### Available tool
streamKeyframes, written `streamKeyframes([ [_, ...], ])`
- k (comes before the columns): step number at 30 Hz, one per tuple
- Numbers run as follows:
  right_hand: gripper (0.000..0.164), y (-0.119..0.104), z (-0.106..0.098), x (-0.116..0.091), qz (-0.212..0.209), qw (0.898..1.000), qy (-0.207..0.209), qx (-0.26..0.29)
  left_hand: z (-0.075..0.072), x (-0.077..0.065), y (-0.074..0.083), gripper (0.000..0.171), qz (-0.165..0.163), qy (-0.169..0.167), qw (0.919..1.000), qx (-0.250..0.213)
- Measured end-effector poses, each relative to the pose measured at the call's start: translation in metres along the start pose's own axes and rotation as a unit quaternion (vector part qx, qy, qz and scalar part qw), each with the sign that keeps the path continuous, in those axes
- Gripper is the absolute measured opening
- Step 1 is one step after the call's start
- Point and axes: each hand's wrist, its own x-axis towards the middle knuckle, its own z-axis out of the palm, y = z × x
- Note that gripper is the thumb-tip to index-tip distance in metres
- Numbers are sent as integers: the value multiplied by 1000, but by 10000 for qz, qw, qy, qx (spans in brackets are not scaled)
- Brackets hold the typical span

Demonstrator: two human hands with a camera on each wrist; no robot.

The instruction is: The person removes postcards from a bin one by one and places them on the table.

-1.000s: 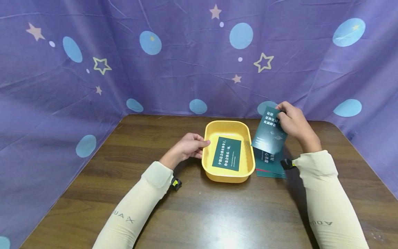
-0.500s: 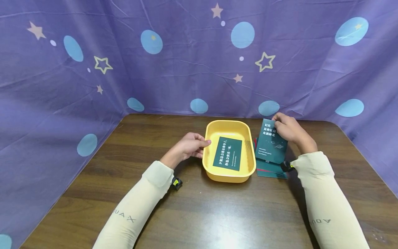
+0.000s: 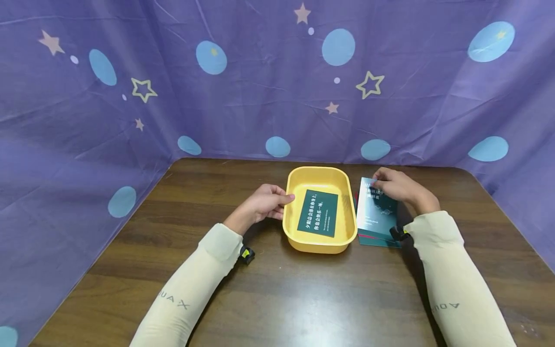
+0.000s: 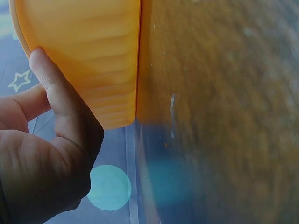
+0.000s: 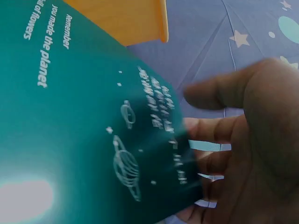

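My left hand (image 3: 265,202) grips the left rim of a yellow plastic tub (image 3: 318,247), thumb over the edge and fingers outside. Inside the tub a dark green printed card (image 3: 318,213) lies flat. To its right, a green card (image 3: 376,217) with white lettering and planet drawings lies over a small pile of cards (image 3: 378,243), one showing a red edge. My right hand (image 3: 401,188) is at that card's far edge. In the right wrist view the thumb (image 5: 205,95) stands away from the card's blurred edge, while the fingers overlap the edge.
Everything stands on a brown wood-grain table (image 3: 277,299). Behind it hangs a purple curtain (image 3: 260,115) with stars and blue ovals. A black wrist camera (image 3: 247,255) sits under the left wrist, another black camera (image 3: 399,233) beside the right wrist, close to the cards.
My right hand has come down toward the pile, bringing the planet card from a raised tilt onto the other cards. The thumb has parted from it. My left hand stays on the tub.
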Motion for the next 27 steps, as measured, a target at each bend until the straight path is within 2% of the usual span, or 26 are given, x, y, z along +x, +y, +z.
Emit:
streamKeyframes([
  [6,58,1,1,1,-205,9985,-495,-104,0,-2,2,23,-41,4,10000,-12],
  [9,66,3,1,2,-301,9973,-662,-84,1,-2,3,23,-52,26,10000,-11],
  [14,72,3,2,3,-277,9964,-804,-18,1,-1,3,23,-25,53,10000,-15],
  [20,73,1,5,3,100,9948,-971,300,1,0,2,24,-19,27,10000,-40],
  [24,71,0,6,3,111,9951,-973,158,1,-1,2,23,0,22,10000,-28],
  [27,69,-1,5,2,22,9959,-880,-192,1,-1,3,23,0,28,10000,-29],
])
